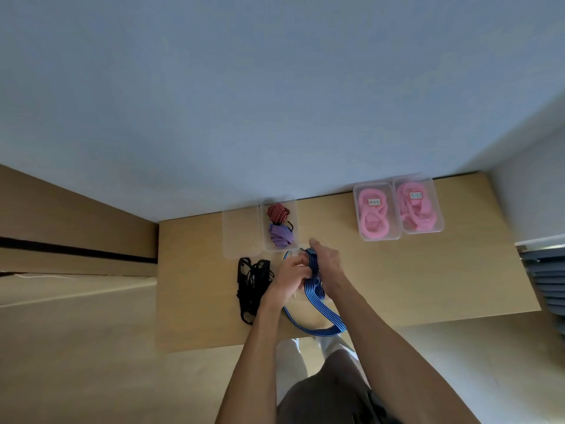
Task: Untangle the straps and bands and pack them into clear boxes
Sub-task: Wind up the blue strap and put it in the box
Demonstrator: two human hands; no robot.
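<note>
Between my hands (289, 278) (328, 264), both pinching it, the blue strap (315, 289) is half-folded; pink bands (374, 214) are boxed (two boxes), black tangle (252, 286) untouched.

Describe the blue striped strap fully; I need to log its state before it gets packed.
The blue striped strap is a flat woven-looking band, blue with thin light lines. Both hands, left hand and right hand, grip its bunched upper part above the wooden table. A long loop trails toward the table's near edge. It is not in a box.
</note>
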